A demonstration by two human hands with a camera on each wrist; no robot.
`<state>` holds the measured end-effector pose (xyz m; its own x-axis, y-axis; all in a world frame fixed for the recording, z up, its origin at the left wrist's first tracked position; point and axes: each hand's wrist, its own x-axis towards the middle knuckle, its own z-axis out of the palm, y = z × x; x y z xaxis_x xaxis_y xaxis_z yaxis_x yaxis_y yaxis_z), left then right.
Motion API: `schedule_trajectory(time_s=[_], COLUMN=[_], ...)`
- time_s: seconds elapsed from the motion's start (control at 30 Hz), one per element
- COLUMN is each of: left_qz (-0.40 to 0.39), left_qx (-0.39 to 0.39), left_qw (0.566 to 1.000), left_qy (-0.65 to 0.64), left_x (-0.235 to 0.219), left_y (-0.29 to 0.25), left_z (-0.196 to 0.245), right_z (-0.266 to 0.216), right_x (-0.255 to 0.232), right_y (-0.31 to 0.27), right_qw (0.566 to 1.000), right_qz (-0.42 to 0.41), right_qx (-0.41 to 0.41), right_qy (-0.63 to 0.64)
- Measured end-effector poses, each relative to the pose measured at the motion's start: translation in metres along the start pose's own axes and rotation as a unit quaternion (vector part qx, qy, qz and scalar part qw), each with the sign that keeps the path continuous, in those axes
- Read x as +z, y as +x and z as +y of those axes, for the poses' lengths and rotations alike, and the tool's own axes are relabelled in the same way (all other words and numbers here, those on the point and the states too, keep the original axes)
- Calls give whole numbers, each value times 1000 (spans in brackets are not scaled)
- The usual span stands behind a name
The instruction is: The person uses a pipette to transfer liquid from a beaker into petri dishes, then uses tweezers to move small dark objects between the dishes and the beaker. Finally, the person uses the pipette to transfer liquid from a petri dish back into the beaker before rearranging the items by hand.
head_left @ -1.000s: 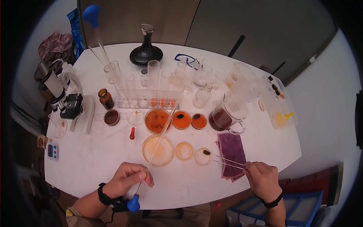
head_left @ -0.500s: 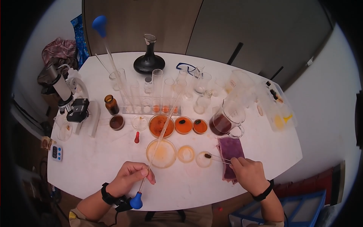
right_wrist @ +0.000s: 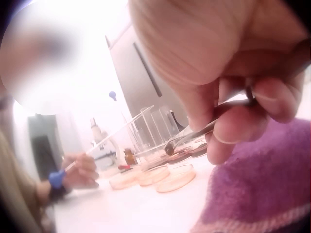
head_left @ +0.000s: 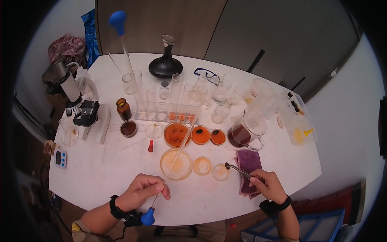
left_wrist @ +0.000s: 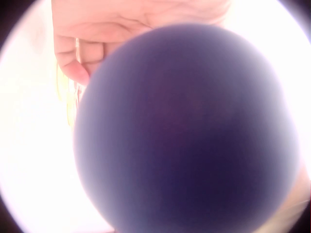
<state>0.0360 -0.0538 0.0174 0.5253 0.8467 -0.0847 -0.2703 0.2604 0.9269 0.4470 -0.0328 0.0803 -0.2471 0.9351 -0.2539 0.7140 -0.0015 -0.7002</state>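
My left hand (head_left: 144, 191) pinches a long glass pipette (head_left: 175, 159) that slants up over the largest pale petri dish (head_left: 176, 177). Its blue rubber bulb (head_left: 148, 216) hangs below that hand and hides much of the left wrist view. In my right hand (head_left: 269, 185) are metal tweezers (head_left: 240, 171), gripped between thumb and fingers and pointing left. Held at their tips is a small dark lump (head_left: 227, 165), over the right rim of the smallest pale dish (head_left: 220, 172). A medium pale dish (head_left: 202, 166) lies between the other two.
Behind stand orange-filled dishes (head_left: 200, 135), a clear test-tube rack (head_left: 165, 118) and a glass jug (head_left: 241, 135) of dark red liquid. A folded purple cloth (head_left: 248, 159) lies beneath the right hand. Far left are a microscope (head_left: 86, 113) and a timer (head_left: 60, 158).
The right hand moved left, bringing the tweezers to the smallest pale dish. The dark lump that lay in that dish is now at their tips, by its rim. The left hand keeps its grip.
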Motion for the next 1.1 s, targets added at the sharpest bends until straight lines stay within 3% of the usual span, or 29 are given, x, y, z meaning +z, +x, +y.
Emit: schedule_trajectory(time_s=[0.03,0.1,0.33,0.5,0.63,0.73,0.8,0.87,0.97,1.1], left_qz=[1,-4,-1,26,24,27,30,33,24,18], left_qx=[1,1,-2,-18,-18,-18,-18,-19,-19,-15], left_qw=[1000,1000,1000,999,999,999,999,999,1000,1000], left_qy=[0,-6,4,12,10,-2,-12,-6,-1,16], left_x=[0,-1,-1,2,2,2,2,2,0,-1], left_y=[0,0,2,2,1,1,1,1,2,2], left_z=[0,-1,0,2,3,2,2,3,1,1], right_z=[5,17,13,16,12,2,-4,-15,-33,-38], right_x=[-1,-1,-1,0,0,2,1,-20,-60,-122], right_y=[0,2,-1,-4,-5,-6,-6,-9,1,41], right_qw=[1000,985,959,912,896,922,976,976,961,941], right_qz=[-1,-40,-59,-91,-105,-78,26,76,231,310], right_qx=[-1,52,58,63,50,46,-1,-33,-90,-130], right_qy=[-1,160,270,395,428,376,217,202,124,25])
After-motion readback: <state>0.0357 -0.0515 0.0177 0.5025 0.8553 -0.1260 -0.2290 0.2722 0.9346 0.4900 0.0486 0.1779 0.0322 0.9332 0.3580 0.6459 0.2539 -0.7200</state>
